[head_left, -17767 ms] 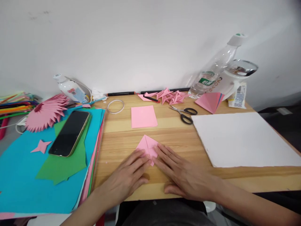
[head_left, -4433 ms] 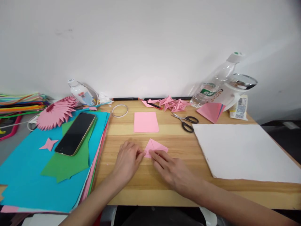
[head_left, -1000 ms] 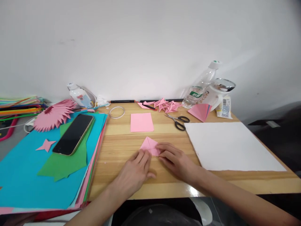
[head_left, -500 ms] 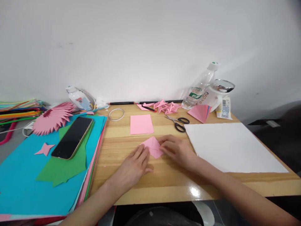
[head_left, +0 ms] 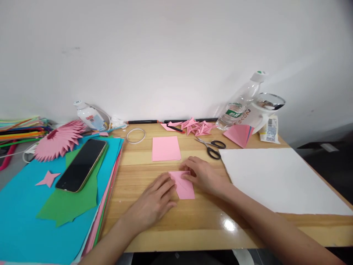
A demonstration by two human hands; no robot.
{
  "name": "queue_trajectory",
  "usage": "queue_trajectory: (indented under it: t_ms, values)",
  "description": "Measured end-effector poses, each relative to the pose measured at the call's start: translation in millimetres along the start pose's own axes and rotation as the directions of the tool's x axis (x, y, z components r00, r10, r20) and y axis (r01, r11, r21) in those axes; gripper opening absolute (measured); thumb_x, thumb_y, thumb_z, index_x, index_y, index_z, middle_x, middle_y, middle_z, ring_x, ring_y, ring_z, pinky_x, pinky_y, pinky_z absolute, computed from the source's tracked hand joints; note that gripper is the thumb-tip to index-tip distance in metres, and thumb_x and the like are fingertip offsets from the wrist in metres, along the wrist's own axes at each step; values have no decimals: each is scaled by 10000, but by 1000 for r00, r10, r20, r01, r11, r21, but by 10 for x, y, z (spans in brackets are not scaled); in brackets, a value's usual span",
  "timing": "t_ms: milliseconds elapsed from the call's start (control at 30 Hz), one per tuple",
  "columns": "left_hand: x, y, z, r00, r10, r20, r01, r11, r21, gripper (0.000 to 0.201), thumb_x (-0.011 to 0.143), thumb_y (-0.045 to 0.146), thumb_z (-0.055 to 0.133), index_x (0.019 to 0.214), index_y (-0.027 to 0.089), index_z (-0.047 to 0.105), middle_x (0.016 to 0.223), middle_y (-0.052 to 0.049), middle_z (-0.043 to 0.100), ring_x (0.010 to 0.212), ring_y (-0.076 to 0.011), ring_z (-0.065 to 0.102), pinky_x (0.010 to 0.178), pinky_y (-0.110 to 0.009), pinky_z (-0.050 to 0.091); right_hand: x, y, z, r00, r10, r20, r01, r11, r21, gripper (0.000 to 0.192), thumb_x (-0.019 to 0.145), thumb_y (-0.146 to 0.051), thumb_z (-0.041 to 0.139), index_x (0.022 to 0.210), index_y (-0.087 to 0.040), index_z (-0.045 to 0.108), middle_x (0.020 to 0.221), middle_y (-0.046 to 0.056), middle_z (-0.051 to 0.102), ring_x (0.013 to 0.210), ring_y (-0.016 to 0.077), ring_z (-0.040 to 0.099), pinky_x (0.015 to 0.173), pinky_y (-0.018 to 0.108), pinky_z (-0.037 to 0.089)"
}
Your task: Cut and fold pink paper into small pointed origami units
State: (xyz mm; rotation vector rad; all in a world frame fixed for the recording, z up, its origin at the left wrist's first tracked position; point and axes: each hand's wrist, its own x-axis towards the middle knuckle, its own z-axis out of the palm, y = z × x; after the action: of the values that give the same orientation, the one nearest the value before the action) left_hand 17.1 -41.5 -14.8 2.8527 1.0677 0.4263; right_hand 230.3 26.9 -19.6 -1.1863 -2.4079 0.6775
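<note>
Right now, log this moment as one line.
left hand: flat on folded pink paper | right hand: pressing its top edge | paper: on wooden table | scissors: untouched

Little can be read. The white jug point(head_left: 255, 117) at two o'clock on the bench bears orange letters too blurred to spell out. The bottle's green label point(head_left: 234, 111), the small glue bottle's red print point(head_left: 88, 117) at eleven o'clock and the barcode packet point(head_left: 269, 129) stay illegible.

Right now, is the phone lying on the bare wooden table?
No, the phone lies on a green sheet on top of the blue paper stack, left of the bare wood.
</note>
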Motion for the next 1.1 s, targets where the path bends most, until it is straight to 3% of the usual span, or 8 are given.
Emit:
queue_trajectory:
  t_ms: [300,500,633,767,900,1100]
  values:
    - [16,1,38,999,-32,39,31,999,4,312,868,307,547,1058,66,600,1265,-209,537,1251,-314,446,997,-458,456,-51,-18,114,995,-39,-89,39,999,3,117,805,-76,572,874,-162,611,857,54,601,769,174,557,641,279,452]
    - [65,-24,11,998,-17,54,18,1000,-20,265,840,313,589,1006,106,601,1190,-161,586,1236,-294,460,1032,-453,415,-61,7,131,991,-76,-109,84,994,73,182,859,-133,549,975,-195,675,810,53,618,740,166,589,654,277,479]
    - [122,-37,-65,996,-34,86,39,997,-67,227,842,326,592,973,142,602,1118,-112,605,1185,-266,495,1022,-436,417,-73,24,115,987,-118,-110,131,985,111,190,856,-137,562,944,-219,709,793,48,604,727,158,595,644,262,487]
    - [137,-35,-93,996,-37,75,44,995,-89,183,871,340,546,931,176,602,1099,-92,604,1163,-244,507,1000,-448,430,-96,26,108,977,-197,-86,206,973,106,165,849,-134,573,869,-214,716,837,51,594,737,146,595,656,255,490]
    - [97,-23,-22,999,-37,15,38,997,-66,250,884,344,522,992,133,602,1107,-124,616,1184,-253,495,1009,-447,430,-109,19,97,969,-240,-56,245,963,113,166,855,-126,562,819,-188,712,908,67,599,781,150,600,700,275,500]
    - [66,-19,36,999,-36,-8,35,997,-61,239,893,337,511,975,135,608,1093,-114,631,1219,-257,478,1021,-447,432,-107,11,42,954,-297,-35,298,939,173,159,870,-140,553,865,-181,706,981,87,615,899,171,602,783,310,512]
